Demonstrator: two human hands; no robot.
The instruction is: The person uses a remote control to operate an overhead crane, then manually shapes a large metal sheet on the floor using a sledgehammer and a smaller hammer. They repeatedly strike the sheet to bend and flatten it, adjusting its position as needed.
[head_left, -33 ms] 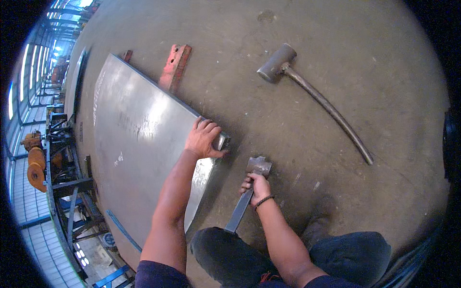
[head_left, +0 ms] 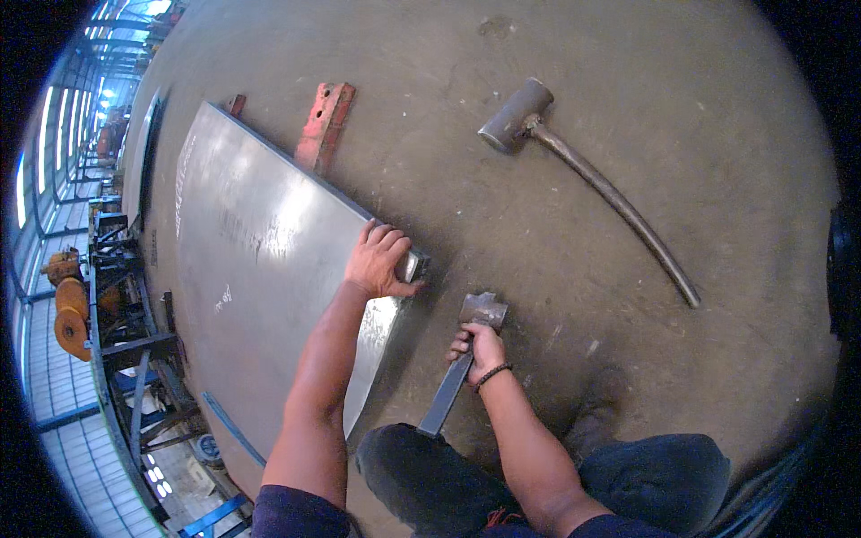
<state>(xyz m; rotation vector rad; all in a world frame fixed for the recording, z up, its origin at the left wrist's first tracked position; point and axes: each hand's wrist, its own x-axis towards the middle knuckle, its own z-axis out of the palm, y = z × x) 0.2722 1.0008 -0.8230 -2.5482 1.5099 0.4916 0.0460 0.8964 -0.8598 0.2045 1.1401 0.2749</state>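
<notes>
A large grey metal sheet (head_left: 260, 260) with a folded edge lies raised off the floor on my left. My left hand (head_left: 381, 260) grips its near right corner, fingers hooked over the far edge and thumb stretched along the near side. Between thumb and fingers a shiny metal end piece (head_left: 413, 266) shows; whether it belongs to the sheet I cannot tell. Beside the corner, my right hand (head_left: 482, 350) is closed round a short hammer (head_left: 443, 400), high on its flat bar handle. The hammer's blocky steel head (head_left: 484, 309) points away from me, and its handle end reaches my knee.
A sledgehammer (head_left: 619, 197) with a curved metal handle lies on the concrete floor at the far right. A red drilled steel bar (head_left: 325, 125) sticks out from under the sheet. Metal framework (head_left: 139, 350) and an orange machine part (head_left: 71, 318) stand at the left.
</notes>
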